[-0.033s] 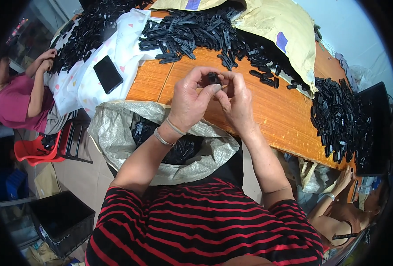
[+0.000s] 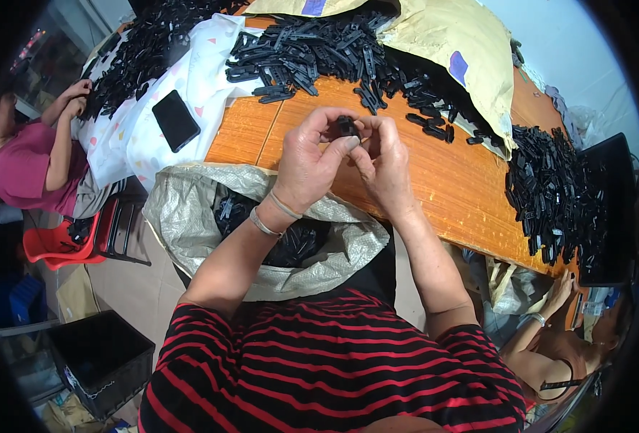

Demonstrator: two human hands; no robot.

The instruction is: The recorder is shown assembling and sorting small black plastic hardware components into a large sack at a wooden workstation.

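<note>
Between my hands, above the edge of the wooden table (image 2: pixel 312 162), is a small black plastic part (image 2: pixel 347 128). My left hand (image 2: pixel 311 153) is closed on it with thumb and fingers. From the other side, the fingers of my right hand (image 2: pixel 386 160) pinch the same part. Its exact kind is partly hidden by my fingertips. Below my left wrist lies an open woven sack (image 2: pixel 190 216) with black pieces inside. Past my hands, a heap of long, narrow black plastic parts (image 2: pixel 312 50) covers the far side of the table.
A dark phone (image 2: pixel 176 121) rests on a white patterned sheet (image 2: pixel 128 148). Another black heap (image 2: pixel 550 187) lies at the right, beside a black tray (image 2: pixel 611 216). A yellowish paper bag (image 2: pixel 442 36) covers part of the table. Co-workers sit left and right. A black crate (image 2: pixel 99 361) stands lower left.
</note>
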